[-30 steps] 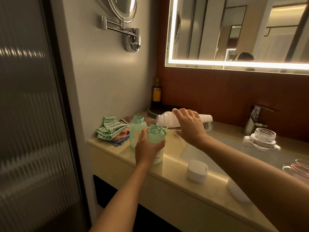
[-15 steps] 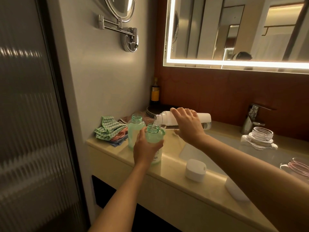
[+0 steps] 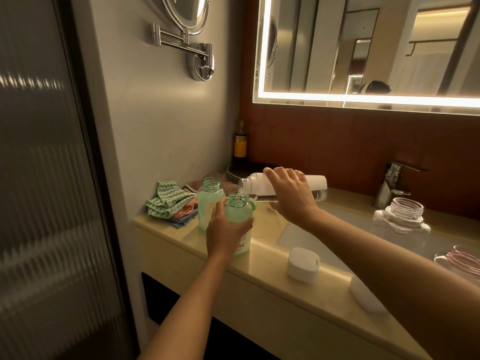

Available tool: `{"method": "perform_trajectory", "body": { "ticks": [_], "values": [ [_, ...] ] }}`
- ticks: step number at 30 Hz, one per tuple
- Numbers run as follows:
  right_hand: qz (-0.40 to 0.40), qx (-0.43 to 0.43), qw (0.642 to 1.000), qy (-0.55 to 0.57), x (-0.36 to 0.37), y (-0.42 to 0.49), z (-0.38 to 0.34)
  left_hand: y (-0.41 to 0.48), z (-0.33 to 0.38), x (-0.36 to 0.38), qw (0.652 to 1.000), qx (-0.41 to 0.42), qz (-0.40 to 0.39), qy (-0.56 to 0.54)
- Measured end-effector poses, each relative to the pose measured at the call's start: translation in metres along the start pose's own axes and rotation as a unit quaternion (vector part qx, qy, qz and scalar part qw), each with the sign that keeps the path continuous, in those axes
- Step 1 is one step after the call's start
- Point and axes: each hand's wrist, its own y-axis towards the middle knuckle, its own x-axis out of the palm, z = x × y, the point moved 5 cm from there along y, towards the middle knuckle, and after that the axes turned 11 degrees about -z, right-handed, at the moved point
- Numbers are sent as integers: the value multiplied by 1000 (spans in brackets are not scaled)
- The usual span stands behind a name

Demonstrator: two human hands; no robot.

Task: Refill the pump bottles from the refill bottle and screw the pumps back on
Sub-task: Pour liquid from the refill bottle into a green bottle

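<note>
The tabletop [image 3: 267,255] is showing glossy, polished beige stone. The near pump bottle [image 3: 240,211] and the far pump bottle [image 3: 207,203] are looking like smooth translucent green plastic. The refill bottle [image 3: 255,185] is showing clear plastic under a matt white wrap. The faucet [image 3: 392,183] is gleaming as bright chrome; the cloth [image 3: 166,201] is looking soft, woven.

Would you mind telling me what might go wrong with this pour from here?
The refill bottle, held almost level in the right hand, pours into the narrow neck of the front green bottle; a small drift could spill onto the counter. The left hand covers much of that bottle, so overfilling may go unnoticed. The white cap near the counter's edge could be knocked off.
</note>
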Motion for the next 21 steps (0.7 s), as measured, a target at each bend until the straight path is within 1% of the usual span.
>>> {"method": "perform_trajectory", "body": {
  "ticks": [21],
  "values": [
    [-6,-4,1000,-12,-3,0,0,-1,0,1,1000,-3,3,-8]
  ]
}}
